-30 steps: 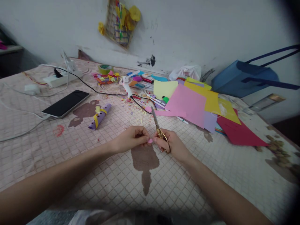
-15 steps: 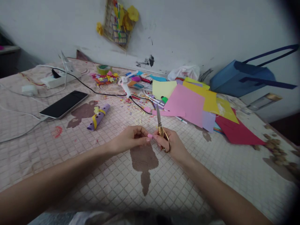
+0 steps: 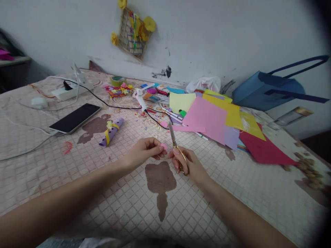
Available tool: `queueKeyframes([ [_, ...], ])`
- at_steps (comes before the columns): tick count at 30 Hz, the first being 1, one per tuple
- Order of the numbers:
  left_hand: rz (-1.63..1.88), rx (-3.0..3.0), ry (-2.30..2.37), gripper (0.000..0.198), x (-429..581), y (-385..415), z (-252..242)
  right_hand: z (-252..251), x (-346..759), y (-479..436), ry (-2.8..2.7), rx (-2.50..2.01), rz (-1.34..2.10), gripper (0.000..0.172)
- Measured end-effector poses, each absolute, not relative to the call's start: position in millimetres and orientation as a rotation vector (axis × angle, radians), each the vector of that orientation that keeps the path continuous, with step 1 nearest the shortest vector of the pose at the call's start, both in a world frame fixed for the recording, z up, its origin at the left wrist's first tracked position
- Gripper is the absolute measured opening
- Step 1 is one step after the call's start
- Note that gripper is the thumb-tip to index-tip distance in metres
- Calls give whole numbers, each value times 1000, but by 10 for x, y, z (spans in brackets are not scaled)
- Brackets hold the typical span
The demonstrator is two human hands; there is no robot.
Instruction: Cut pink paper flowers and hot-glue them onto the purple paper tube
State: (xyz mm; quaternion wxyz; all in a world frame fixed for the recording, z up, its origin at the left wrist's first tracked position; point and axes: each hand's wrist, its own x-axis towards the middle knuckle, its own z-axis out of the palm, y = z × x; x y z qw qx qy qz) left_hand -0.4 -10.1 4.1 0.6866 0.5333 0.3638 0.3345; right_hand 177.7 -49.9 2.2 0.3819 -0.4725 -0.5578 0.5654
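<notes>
Above the table (image 3: pixel 199 213), the left hand (image 3: pixel 144 150) pinches a small pink paper piece (image 3: pixel 163 146) in its grip; just beside it, the right hand (image 3: pixel 190 161) grips gold-handled scissors (image 3: pixel 172 135). Farther right: a white plastic bag (image 3: pixel 203 84), then a blue bag (image 3: pixel 261 92), contents hidden.

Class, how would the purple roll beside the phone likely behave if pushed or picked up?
The purple roll looks like rolled sheet, so it is probably light and easily squashed. Its rounded shape may let it roll, though the raised yellow flower could stop it.
</notes>
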Motion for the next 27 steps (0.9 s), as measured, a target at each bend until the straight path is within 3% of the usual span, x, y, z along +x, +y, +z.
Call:
queueKeyframes([
  [27,1010,935,701,16,-32,-34,23,59,1809,-559,-1804,-1385,1255,42],
])
